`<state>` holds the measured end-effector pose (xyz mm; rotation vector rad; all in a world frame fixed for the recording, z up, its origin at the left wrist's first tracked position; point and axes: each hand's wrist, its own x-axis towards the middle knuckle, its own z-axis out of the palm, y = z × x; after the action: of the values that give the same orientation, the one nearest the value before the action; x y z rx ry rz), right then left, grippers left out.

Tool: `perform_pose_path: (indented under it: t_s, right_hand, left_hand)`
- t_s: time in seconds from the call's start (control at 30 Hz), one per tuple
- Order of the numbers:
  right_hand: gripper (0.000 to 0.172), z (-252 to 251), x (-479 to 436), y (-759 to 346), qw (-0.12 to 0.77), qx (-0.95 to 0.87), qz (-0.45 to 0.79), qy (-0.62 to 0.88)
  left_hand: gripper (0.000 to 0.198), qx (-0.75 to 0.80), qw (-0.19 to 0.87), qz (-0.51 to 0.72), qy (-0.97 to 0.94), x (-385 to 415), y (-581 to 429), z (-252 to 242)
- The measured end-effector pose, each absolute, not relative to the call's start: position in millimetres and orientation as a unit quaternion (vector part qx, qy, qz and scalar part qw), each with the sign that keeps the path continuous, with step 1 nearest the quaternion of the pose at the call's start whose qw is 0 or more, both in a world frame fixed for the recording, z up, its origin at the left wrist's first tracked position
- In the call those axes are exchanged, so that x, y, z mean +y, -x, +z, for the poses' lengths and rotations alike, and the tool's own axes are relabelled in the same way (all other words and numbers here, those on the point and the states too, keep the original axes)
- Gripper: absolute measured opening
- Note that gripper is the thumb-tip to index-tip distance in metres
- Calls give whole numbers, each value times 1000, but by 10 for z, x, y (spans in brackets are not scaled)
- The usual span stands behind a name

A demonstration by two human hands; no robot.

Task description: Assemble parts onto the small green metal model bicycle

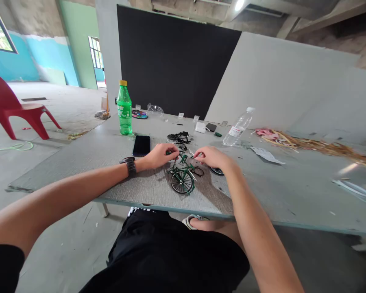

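Note:
A small green model bicycle (183,176) lies on the grey table (293,195) near its front edge, one spoked wheel towards me. My left hand (160,155), a black watch on its wrist, pinches the upper left part of the bicycle frame with closed fingers. To the right, my right hand (212,158) is closed on a small part at the top of the frame, too small to name. Loose black bicycle parts (179,138) lie just beyond both hands.
A black phone (141,145) lies left of the hands, a green soda bottle (124,108) behind it. A clear water bottle (238,127) lies on its side at the right, past it a litter of straw (311,143). A red chair (12,106) stands far left.

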<state>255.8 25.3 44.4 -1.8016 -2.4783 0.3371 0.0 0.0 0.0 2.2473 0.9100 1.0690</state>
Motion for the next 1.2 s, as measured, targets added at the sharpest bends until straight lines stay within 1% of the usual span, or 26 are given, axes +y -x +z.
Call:
perform_pose_path:
  t_s: [0.43,0.93,1.2]
  right_hand:
    - [22,482,199,-2516,28,-801,134,583]
    - [22,507,157,-2478,27,-807,167,566]
    - [21,510,152,-2468,25,-808,173,562]
  left_hand:
    - [26,332,258,402,-813,18,6,-25]
    - [25,331,237,385,-828,-11,-1,5]
    - [25,336,249,379,-826,-30,-3,27]
